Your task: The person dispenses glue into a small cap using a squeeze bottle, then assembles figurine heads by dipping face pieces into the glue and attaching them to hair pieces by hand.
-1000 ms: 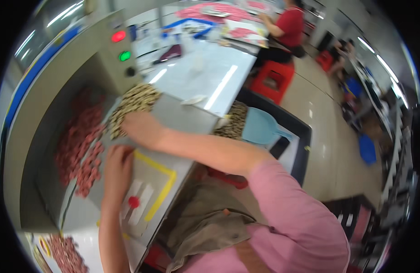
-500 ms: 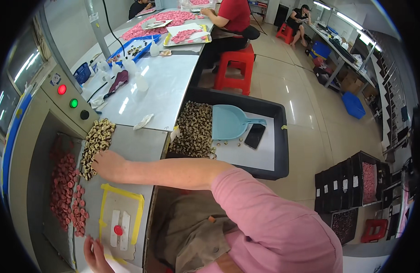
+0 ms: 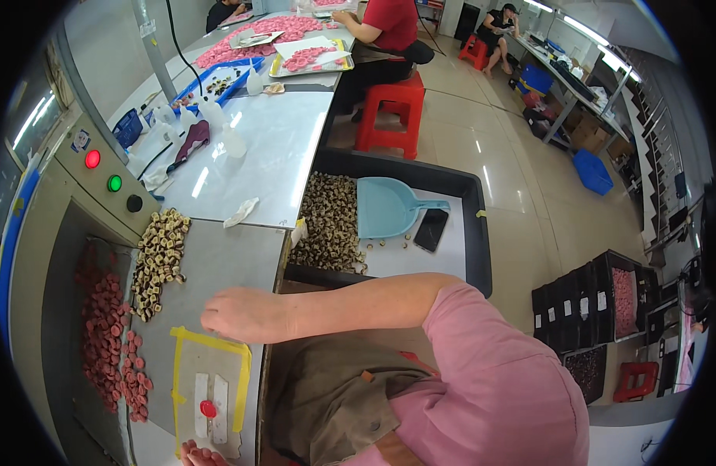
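Just above the yellow-taped frame (image 3: 245, 365), my right hand (image 3: 240, 314) hovers with its fingers curled down. What it holds, if anything, is hidden under the hand. My left hand (image 3: 203, 455) shows only in part at the lower edge, near the bottom of the frame. Its fingertips are bunched together, and I cannot make out anything in them. Between the hands, a red round piece (image 3: 209, 408) sits across two white strips (image 3: 220, 400) inside the frame. A heap of small black-and-gold ring-like pieces (image 3: 160, 256) lies beyond, at the far left.
Pink-red round pieces (image 3: 106, 349) are piled in the recess of a machine (image 3: 78, 167) on my left. A black tray (image 3: 478, 233) at the right holds more black-and-gold pieces, a light blue dustpan (image 3: 385, 210) and a phone (image 3: 432, 231). A co-worker in red (image 3: 389, 27) sits farther off.
My right hand has drawn back from the black-and-gold heap, nearer to me and to the right. My left hand has shifted right and down, to the frame's lower end.
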### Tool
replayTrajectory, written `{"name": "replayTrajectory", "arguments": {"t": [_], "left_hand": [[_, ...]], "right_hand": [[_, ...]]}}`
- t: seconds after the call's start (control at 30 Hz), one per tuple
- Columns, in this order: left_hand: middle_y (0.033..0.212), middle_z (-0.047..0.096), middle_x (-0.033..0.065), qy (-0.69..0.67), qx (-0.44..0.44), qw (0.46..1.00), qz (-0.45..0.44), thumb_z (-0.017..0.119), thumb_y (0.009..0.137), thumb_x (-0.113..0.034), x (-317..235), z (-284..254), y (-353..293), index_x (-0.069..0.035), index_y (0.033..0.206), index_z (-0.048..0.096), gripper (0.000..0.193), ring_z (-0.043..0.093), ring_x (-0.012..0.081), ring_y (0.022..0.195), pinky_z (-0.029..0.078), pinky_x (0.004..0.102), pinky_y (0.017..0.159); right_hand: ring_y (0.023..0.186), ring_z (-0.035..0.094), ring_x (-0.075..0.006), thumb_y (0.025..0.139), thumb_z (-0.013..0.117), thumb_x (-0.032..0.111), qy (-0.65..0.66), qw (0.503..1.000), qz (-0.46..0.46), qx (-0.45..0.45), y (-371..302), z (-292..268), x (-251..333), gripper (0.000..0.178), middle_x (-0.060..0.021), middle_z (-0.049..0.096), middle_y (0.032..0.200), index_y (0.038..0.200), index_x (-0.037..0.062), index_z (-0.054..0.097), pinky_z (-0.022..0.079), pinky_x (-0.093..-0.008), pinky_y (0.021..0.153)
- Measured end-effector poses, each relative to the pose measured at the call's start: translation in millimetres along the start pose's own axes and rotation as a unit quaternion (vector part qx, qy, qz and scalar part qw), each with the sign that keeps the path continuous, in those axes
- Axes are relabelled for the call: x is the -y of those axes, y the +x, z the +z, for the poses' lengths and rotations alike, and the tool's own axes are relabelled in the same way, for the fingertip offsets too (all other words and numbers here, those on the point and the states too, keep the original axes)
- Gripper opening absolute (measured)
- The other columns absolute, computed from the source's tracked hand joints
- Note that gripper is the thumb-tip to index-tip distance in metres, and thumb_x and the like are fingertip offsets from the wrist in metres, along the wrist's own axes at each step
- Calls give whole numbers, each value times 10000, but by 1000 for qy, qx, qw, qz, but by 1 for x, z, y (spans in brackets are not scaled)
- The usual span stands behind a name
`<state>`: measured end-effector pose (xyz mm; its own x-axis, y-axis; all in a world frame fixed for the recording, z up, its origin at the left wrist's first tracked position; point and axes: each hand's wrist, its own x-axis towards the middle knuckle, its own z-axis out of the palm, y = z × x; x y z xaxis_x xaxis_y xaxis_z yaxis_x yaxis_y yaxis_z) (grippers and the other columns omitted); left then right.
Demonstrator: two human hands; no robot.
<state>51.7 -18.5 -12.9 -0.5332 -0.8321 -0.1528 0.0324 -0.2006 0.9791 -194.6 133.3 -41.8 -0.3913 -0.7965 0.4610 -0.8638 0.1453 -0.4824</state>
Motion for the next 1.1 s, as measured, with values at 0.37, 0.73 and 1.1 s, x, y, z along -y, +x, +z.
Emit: {"name": "replayTrajectory", "arguments": {"t": [0.37,0.73,1.1], "left_hand": [[966,555,90,-57,79,995,33,475,962,-143,19,2,8,34,1221,505,315,507,170,832,447,270,752],[961,597,101,-40,11,994,96,549,926,-131,27,11,-14,17,1135,581,258,528,167,834,449,282,750],[1185,542,98,-216,170,961,16,512,944,-109,34,-5,12,18,1329,397,422,536,125,961,444,243,812]], "right_hand": [[839,572,-315,748,586,133,-44,998,-16,-34,14,15,-17,117,-145,572,835,706,33,627,482,-411,718],[836,547,-272,747,613,126,-86,994,-10,-62,3,6,-14,84,-86,552,827,799,61,605,475,-366,745],[853,579,-339,739,563,109,-178,982,-12,59,6,-8,-15,138,-173,595,854,808,0,614,481,-423,749]]}}
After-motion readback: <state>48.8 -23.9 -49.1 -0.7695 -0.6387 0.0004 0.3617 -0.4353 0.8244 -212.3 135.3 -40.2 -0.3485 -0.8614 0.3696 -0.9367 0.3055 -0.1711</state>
